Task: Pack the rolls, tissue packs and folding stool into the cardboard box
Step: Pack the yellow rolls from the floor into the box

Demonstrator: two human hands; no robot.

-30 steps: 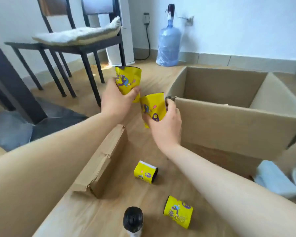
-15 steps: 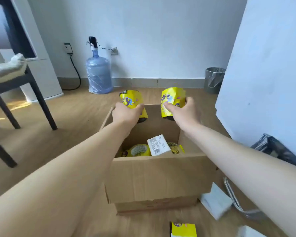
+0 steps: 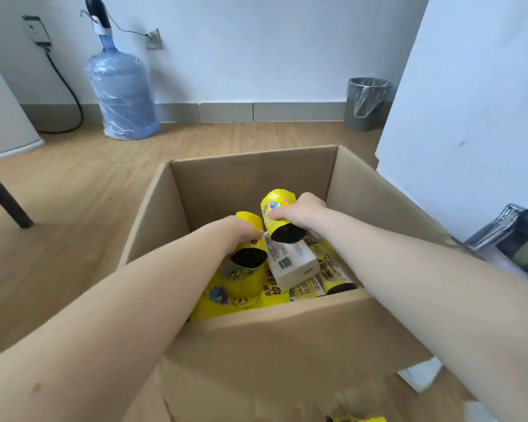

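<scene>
Left hand [image 3: 241,236] grips the left roll [image 3: 250,219], right hand [image 3: 299,211] the right roll [image 3: 279,202] — both tilted, tissue pack [image 3: 290,263] just beneath.

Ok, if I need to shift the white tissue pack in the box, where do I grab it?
Probably from above, pinching the tissue pack across its two long sides near the barcode end. Its broad face lies up, tilted, and that near end is free; the far end is hidden behind the roll in the right hand.

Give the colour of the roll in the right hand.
The roll in the right hand is yellow with a purple print, black end. Head view.
</scene>
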